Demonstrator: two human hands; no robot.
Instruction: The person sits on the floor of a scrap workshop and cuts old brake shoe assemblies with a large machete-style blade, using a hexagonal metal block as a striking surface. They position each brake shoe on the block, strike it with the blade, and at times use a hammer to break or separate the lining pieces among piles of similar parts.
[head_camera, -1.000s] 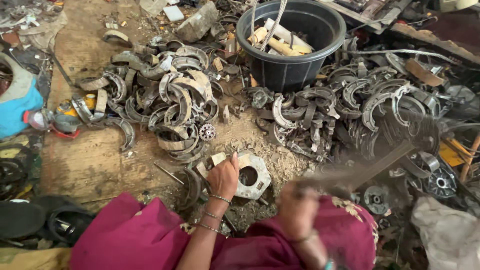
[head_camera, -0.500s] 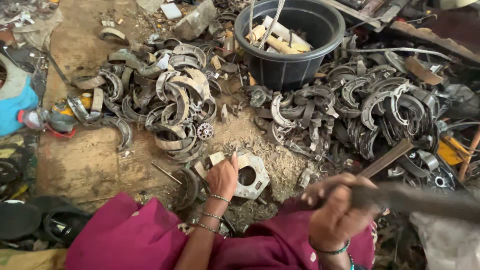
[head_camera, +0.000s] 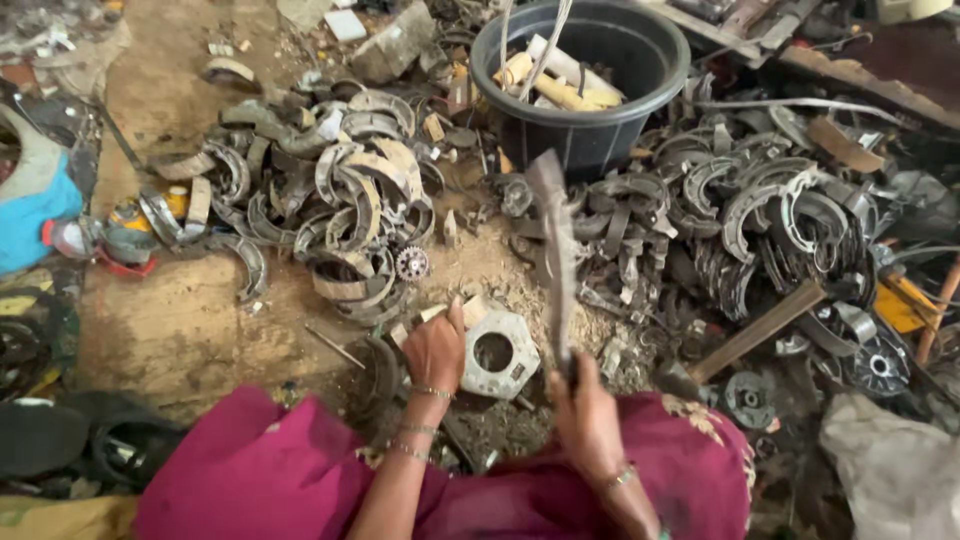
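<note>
Soft even daylight, motion-blurred raised blade (head_camera: 556, 250)
</note>
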